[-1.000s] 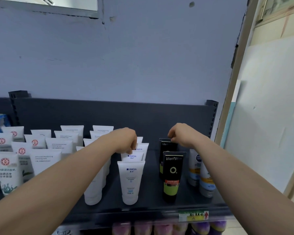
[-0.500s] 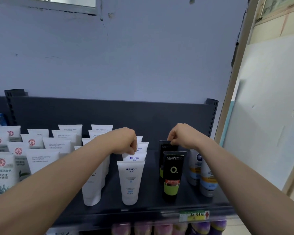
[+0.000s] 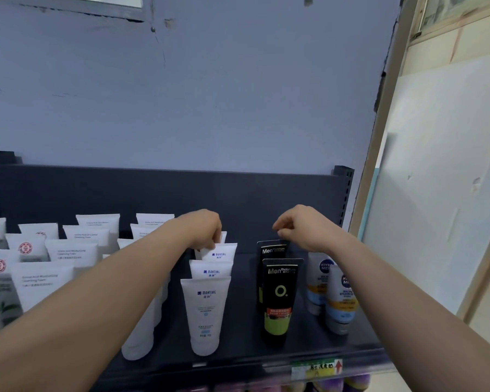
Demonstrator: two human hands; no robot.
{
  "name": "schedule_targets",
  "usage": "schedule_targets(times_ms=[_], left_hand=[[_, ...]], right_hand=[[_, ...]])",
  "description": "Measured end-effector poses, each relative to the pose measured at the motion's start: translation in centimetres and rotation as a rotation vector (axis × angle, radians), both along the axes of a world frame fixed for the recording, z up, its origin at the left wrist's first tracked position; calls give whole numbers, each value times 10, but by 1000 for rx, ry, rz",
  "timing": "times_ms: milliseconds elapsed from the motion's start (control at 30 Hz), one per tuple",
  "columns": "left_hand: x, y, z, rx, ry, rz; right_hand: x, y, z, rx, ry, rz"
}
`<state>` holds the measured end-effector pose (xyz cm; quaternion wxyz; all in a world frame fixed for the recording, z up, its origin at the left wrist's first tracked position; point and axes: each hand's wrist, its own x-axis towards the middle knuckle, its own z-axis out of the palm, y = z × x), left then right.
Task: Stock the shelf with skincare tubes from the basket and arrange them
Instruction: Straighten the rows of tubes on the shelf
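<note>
On the dark shelf (image 3: 238,355) a row of white Manting tubes (image 3: 205,315) runs front to back. My left hand (image 3: 203,229) reaches over that row, its fingers pinching the top edge of a rear white tube (image 3: 221,253). To the right stand two black Mentholatum tubes, one at the front (image 3: 279,301) and one behind it (image 3: 270,250). My right hand (image 3: 303,226) hovers just above the rear black tube with its fingers curled in, a small gap showing below the fingertips. No basket is in view.
Two Nivea Men tubes (image 3: 340,301) stand at the shelf's right end. Several rows of white tubes (image 3: 68,253) fill the left side. The dark back panel (image 3: 167,193) rises behind. A price label (image 3: 317,367) sits on the front rail, purple items on the shelf below.
My right hand has lifted slightly off the top of the rear black tube. My left hand stays on the rear white tube. The view has drifted a little to the right.
</note>
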<state>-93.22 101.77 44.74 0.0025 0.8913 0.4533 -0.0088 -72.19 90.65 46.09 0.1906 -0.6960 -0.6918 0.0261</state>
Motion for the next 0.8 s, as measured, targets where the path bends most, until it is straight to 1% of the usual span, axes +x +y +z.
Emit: schedule_targets(times_ms=[133,267,400,467,567,633,733,800], left_hand=[[-10,-4,6,41,-3,-27],[-20,-6,2,42,-1,-22],[-23,-5,5,-13,-13,-14],[-22,-2,11,-35,-53,-13],[-14,8,16,70,-111,1],[-8,15,13,111,-56,7],[1,21,2,68,75,22],[4,21,2,54,107,46]], right_hand=[[3,2,-1,17,14,1],[3,4,-2,18,33,4],[2,5,-3,18,24,3],[3,4,-2,23,17,-2],[8,2,-1,31,7,-14],[12,-1,-1,27,1,-17],[20,-5,-2,37,-3,-29],[25,-10,-1,49,3,-42]])
